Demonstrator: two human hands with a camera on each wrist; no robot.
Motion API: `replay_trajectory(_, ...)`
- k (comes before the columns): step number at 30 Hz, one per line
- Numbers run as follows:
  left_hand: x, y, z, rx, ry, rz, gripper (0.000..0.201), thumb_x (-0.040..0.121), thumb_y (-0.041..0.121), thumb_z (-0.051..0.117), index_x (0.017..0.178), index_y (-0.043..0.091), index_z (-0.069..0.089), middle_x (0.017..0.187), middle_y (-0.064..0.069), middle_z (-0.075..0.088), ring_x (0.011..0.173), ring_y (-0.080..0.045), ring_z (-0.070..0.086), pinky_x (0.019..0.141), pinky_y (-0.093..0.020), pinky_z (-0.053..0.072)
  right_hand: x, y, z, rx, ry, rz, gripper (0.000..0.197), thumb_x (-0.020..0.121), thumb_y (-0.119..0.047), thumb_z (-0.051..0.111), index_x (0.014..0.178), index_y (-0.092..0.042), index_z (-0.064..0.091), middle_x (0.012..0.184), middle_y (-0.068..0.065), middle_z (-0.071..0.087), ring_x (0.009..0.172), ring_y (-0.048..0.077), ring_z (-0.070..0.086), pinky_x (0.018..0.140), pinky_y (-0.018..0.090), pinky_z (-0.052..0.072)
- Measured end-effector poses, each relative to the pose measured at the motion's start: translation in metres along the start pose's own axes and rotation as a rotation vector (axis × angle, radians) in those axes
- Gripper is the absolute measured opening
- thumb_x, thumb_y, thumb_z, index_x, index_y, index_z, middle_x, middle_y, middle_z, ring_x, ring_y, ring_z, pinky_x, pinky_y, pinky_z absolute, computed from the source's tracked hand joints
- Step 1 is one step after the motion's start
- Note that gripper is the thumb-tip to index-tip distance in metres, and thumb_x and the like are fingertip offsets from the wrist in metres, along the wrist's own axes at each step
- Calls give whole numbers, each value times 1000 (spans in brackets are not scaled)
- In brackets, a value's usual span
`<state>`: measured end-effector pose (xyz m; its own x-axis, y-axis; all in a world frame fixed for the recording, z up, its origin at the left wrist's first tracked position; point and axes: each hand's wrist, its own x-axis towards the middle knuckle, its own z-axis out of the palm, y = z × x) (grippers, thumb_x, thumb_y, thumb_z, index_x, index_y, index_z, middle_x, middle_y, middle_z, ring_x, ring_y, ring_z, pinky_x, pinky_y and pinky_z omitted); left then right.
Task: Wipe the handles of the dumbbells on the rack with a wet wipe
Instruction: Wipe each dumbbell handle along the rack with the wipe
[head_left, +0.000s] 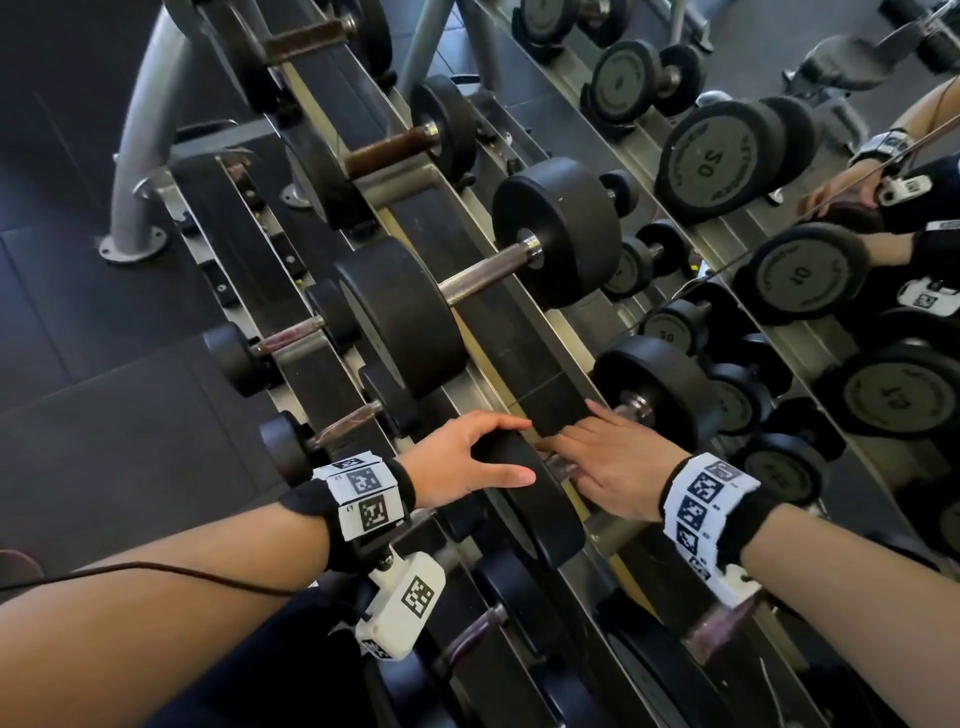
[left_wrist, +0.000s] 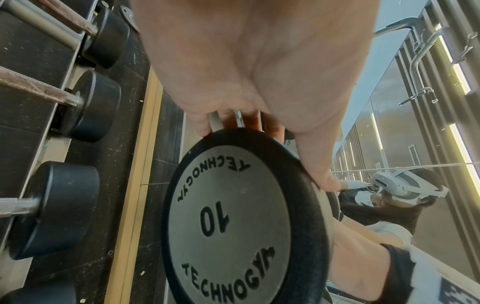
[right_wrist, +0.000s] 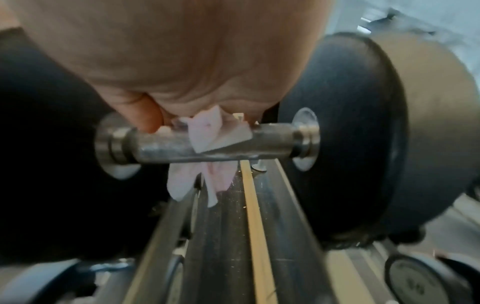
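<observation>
A black dumbbell marked 10 (left_wrist: 228, 216) lies across the top rack rail (head_left: 488, 338). My left hand (head_left: 522, 451) grips its near weight head (head_left: 540, 499), fingers over the rim and thumb (left_wrist: 324, 181) on the other side. My right hand (head_left: 576, 436) lies over the steel handle (right_wrist: 270, 142), thumb (right_wrist: 145, 117) on the near side. It holds a pale pink wet wipe (right_wrist: 218, 133) wrapped on the bar, with loose ends (right_wrist: 187, 183) hanging below. The far head (head_left: 660, 389) shows beyond my fingers.
A bigger dumbbell (head_left: 488, 275) sits just beyond on the same rail, and smaller ones (head_left: 291, 343) on the lower left tier. A mirror (head_left: 779, 171) on the right reflects the rack and my arms. Dark floor (head_left: 78, 312) lies to the left.
</observation>
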<state>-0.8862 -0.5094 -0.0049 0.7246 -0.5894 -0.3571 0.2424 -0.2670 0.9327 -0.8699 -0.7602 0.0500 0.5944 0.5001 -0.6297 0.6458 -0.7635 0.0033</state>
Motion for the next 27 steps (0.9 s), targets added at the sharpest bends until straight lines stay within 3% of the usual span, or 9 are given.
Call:
replay_trajectory(2,0,1,0,-15,-10,1,61,79,48,76,134,46,50,133,15,49,119,-3,51,99,-21,46,-3,12,-2,8,8,83,58,93,-42,23,148,-25,35,134,-8,54,134,11,43,122,33,-3)
replay_trajectory(5,0,1,0,-26,-16,7,61,79,46,76,134,45,49,133,14,49,117,-3,53,98,-21,48,-7,18,-4,27,23,174,64,95,-36,35,155,-19,23,143,-2,49,138,14,38,119,29,-1)
replay_trajectory(12,2,2,-1,-40,-31,12,60,80,43,77,134,42,51,131,14,49,118,-6,54,100,-26,50,-15,-19,-11,277,-22,-7,85,84,-6,55,156,-25,15,150,-5,43,143,10,32,126,38,5)
replay_trajectory(16,2,1,-2,-39,-48,21,58,78,47,76,131,48,52,128,18,50,116,-4,54,97,-21,50,-15,5,-27,240,-55,145,75,90,-15,60,153,-30,20,144,-9,51,138,12,43,121,35,22)
replay_trajectory(20,2,3,-2,-64,-46,23,62,71,58,76,128,50,55,130,16,51,122,-10,53,105,-36,48,-14,7,-30,258,-32,242,82,89,-27,63,153,-37,14,142,-4,51,132,19,49,109,37,41)
replay_trajectory(24,2,3,-1,-53,-39,39,65,68,60,76,129,46,57,127,19,51,120,-6,54,106,-37,48,-17,-33,-10,440,-41,148,88,84,-16,59,147,-50,9,148,-2,44,143,26,35,113,46,38)
replay_trajectory(27,2,2,-2,-14,-59,27,65,65,68,72,126,54,54,126,24,49,121,-7,52,105,-37,48,-19,-21,-13,449,-27,152,84,89,-14,57,148,-51,10,154,-6,39,147,23,30,116,43,34)
